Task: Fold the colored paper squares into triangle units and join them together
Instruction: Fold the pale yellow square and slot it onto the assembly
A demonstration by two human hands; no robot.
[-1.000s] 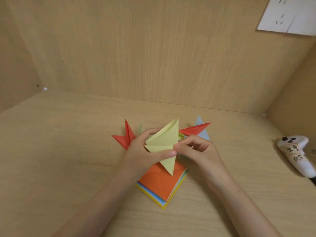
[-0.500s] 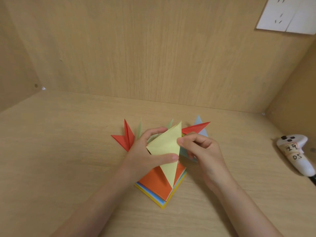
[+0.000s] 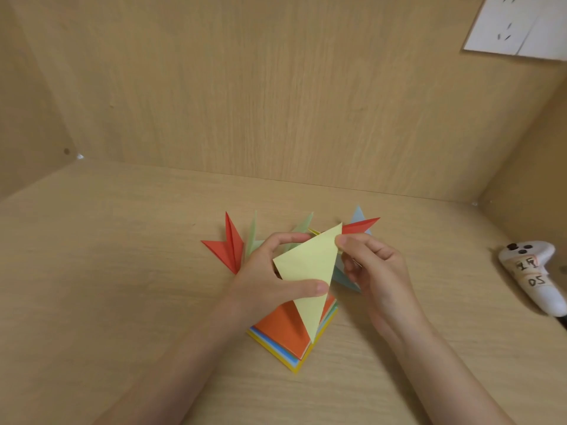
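Left hand [image 3: 270,280] gripping the pale yellow folded paper [image 3: 308,271], thumb lying across its front, fingers curling behind. Right hand [image 3: 372,271] pinching the same paper at its upper right edge, just below the top point, between thumb and forefinger. Paper being held up off the tabletop [image 3: 122,286], a long narrow triangle with its lower tip pointing down toward the person.

Directly beneath both hands, stack of paper squares [image 3: 288,332] lying flat, orange sheet on top, blue, green and yellow edges peeking out below.

Just beyond the left hand, red folded unit [image 3: 228,246] and green folded unit [image 3: 253,234] sticking up with sharp points. Beyond the right hand, another red point [image 3: 360,225] and a light blue unit [image 3: 357,216], partly hidden by the fingers; how these pieces are joining cannot be told.

Well off to the right of the right hand, white controller [image 3: 534,274] resting near the tabletop's edge, with handwritten labels on it. High on the wall, white socket plate [image 3: 518,26].
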